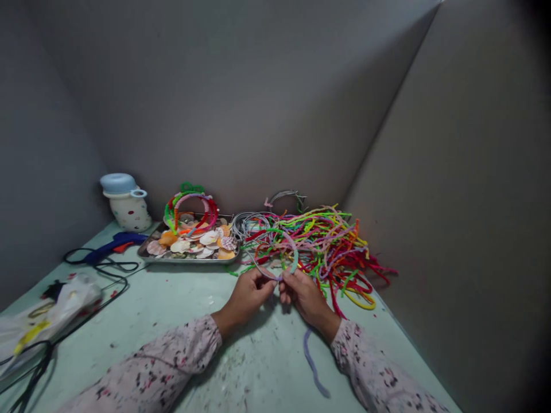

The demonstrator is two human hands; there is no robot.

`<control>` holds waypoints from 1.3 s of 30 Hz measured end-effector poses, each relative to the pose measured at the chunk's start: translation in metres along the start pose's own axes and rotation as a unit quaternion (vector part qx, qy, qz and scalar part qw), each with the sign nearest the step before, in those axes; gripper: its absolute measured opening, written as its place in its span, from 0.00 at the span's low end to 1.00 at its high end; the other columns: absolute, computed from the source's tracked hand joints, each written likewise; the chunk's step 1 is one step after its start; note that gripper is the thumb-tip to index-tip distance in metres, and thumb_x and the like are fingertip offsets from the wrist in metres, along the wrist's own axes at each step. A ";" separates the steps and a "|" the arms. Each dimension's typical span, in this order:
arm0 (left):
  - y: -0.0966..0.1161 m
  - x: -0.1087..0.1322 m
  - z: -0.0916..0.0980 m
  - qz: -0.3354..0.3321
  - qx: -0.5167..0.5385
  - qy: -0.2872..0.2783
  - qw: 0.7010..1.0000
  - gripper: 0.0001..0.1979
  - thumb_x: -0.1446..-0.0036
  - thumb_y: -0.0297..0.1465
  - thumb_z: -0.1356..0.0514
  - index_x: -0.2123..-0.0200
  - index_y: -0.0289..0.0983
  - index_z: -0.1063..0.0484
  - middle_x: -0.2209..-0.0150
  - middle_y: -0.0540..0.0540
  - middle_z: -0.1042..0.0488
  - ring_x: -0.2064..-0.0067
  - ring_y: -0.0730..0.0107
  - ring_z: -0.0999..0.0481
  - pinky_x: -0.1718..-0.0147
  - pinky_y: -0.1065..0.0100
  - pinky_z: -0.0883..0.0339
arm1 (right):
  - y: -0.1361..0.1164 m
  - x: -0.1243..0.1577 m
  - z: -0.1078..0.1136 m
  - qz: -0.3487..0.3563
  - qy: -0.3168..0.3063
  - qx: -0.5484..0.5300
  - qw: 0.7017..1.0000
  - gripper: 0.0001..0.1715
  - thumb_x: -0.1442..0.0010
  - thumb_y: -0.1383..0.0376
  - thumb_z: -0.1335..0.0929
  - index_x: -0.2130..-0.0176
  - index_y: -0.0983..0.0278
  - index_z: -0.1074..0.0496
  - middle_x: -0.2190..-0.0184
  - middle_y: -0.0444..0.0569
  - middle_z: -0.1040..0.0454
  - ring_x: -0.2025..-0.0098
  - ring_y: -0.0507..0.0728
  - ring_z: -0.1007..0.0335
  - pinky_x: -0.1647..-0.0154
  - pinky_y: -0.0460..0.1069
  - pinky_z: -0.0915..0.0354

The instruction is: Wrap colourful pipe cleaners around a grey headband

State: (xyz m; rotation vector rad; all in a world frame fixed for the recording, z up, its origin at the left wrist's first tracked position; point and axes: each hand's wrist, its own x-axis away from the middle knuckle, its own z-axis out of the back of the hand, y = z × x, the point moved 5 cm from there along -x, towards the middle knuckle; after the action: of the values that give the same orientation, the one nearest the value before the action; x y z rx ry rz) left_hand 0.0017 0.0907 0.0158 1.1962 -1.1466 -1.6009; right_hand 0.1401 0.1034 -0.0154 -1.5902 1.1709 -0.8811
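Between my two hands is a wire hoop (295, 257) partly wrapped in coloured pipe cleaner. Green, pink and teal fuzz covers its top and right side, while bare grey wire shows at the lower left. My left hand (248, 295) pinches the hoop's lower left part. My right hand (303, 291) pinches it close by, where a bit of purple pipe cleaner shows between the fingertips. A purple pipe cleaner (314, 367) lies on the table below my right wrist; whether it joins the hoop I cannot tell.
Behind my hands spreads a heap of pipe cleaners (327, 238), beside coiled grey wire hoops (252, 225). A metal tray (189, 261) holds seashells (206, 238) and wrapped hoops (213, 212). Leftward are a lidded jar (127, 209), a blue glue gun (105, 248), its cord and a plastic bag (77, 298).
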 end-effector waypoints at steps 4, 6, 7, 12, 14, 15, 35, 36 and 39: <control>0.000 0.000 0.001 -0.010 -0.023 0.004 1.000 0.07 0.46 0.32 0.41 0.70 0.33 0.28 0.74 0.47 0.27 0.71 0.72 0.30 0.71 0.72 0.38 | -0.001 0.001 -0.001 -0.007 0.000 0.011 1.000 0.20 0.44 0.51 0.30 0.70 0.65 0.33 0.77 0.43 0.28 0.81 0.47 0.34 0.82 0.42 0.42; 0.001 0.000 0.001 -0.013 -0.023 -0.001 1.000 0.07 0.46 0.31 0.42 0.71 0.33 0.28 0.74 0.47 0.27 0.72 0.72 0.31 0.71 0.71 0.38 | -0.002 0.002 -0.002 -0.008 -0.003 0.010 1.000 0.20 0.45 0.51 0.30 0.70 0.65 0.33 0.77 0.44 0.28 0.81 0.47 0.34 0.82 0.42 0.42; 0.002 0.001 0.000 -0.012 -0.021 -0.007 1.000 0.07 0.45 0.31 0.42 0.71 0.33 0.28 0.74 0.48 0.27 0.72 0.72 0.31 0.71 0.71 0.38 | -0.003 0.002 -0.002 -0.007 -0.003 0.009 1.000 0.20 0.45 0.51 0.30 0.70 0.65 0.33 0.77 0.44 0.28 0.81 0.47 0.34 0.82 0.42 0.42; 0.005 0.002 0.000 -0.018 -0.029 0.004 0.999 0.07 0.45 0.32 0.42 0.70 0.33 0.28 0.74 0.48 0.28 0.72 0.72 0.31 0.71 0.72 0.38 | -0.003 0.002 -0.002 -0.011 0.003 -0.006 1.000 0.19 0.45 0.51 0.30 0.70 0.65 0.33 0.77 0.43 0.28 0.81 0.47 0.34 0.83 0.42 0.42; 0.007 0.002 0.000 -0.024 -0.042 0.007 0.999 0.07 0.44 0.31 0.42 0.70 0.33 0.28 0.73 0.47 0.27 0.71 0.72 0.30 0.71 0.71 0.38 | -0.002 0.002 -0.002 -0.014 -0.001 -0.008 1.000 0.19 0.44 0.52 0.30 0.70 0.65 0.33 0.77 0.43 0.28 0.81 0.47 0.34 0.82 0.42 0.42; 0.007 0.002 0.001 -0.028 -0.053 0.010 0.998 0.07 0.45 0.31 0.42 0.71 0.34 0.28 0.73 0.47 0.27 0.71 0.72 0.30 0.71 0.71 0.38 | -0.002 0.002 -0.002 -0.015 -0.005 -0.006 1.000 0.19 0.44 0.52 0.30 0.70 0.65 0.33 0.77 0.43 0.28 0.81 0.47 0.34 0.82 0.42 0.42; 0.009 0.004 0.003 -0.030 -0.064 0.011 0.997 0.07 0.44 0.31 0.42 0.69 0.34 0.28 0.72 0.47 0.27 0.70 0.71 0.29 0.70 0.71 0.37 | -0.002 0.003 -0.005 -0.024 -0.020 -0.053 0.998 0.18 0.44 0.54 0.29 0.70 0.66 0.33 0.78 0.42 0.28 0.82 0.46 0.33 0.83 0.40 0.41; 0.011 0.004 0.003 -0.036 -0.064 0.013 0.997 0.06 0.44 0.30 0.43 0.70 0.34 0.28 0.72 0.48 0.27 0.70 0.71 0.29 0.69 0.71 0.37 | -0.002 0.003 -0.006 -0.024 -0.023 -0.058 0.998 0.17 0.44 0.54 0.29 0.70 0.66 0.33 0.78 0.43 0.28 0.82 0.46 0.33 0.83 0.40 0.41; 0.015 0.005 0.003 -0.049 -0.071 0.018 0.996 0.06 0.44 0.29 0.43 0.71 0.34 0.27 0.72 0.48 0.27 0.69 0.71 0.29 0.68 0.71 0.36 | -0.003 0.004 -0.007 -0.028 -0.030 -0.075 0.996 0.16 0.43 0.56 0.30 0.69 0.66 0.33 0.77 0.43 0.28 0.81 0.46 0.32 0.83 0.40 0.41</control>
State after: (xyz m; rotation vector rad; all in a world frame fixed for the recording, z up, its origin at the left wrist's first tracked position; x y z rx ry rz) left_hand -0.0007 0.0827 0.0295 1.1983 -0.9471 -1.6970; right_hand 0.1359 0.0982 -0.0108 -1.7667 1.1784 -0.7895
